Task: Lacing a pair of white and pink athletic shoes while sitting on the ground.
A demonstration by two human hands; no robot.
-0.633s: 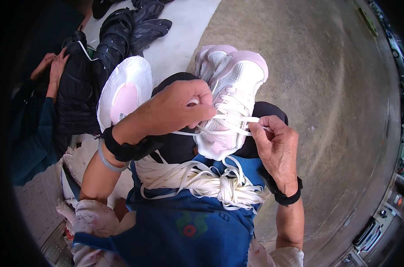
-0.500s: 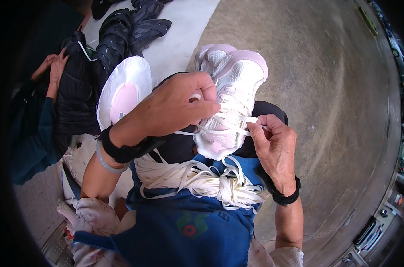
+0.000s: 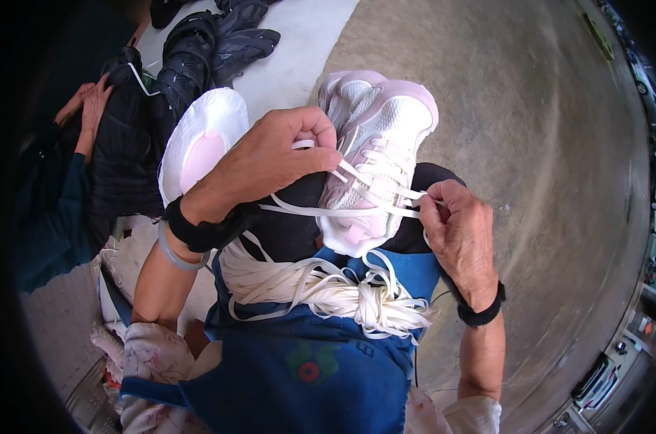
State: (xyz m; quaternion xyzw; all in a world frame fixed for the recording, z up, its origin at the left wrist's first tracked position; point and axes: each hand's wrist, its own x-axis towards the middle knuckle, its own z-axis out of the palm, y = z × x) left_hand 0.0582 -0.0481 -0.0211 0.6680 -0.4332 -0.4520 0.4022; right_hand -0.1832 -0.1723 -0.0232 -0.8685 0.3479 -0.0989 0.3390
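Just above the frame's centre, a lace (image 3: 320, 212) is pinched by the left hand (image 3: 281, 155) and the right hand (image 3: 461, 231) over a white-pink shoe (image 3: 404, 108), and, presumably light, limp and easily slipped, is best held near its 2 ends.

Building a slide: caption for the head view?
Left hand and right hand hold white lace over a pink-and-white shoe.

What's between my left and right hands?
Head view: the white-and-pink shoe and its white laces lie between the left hand and right hand.
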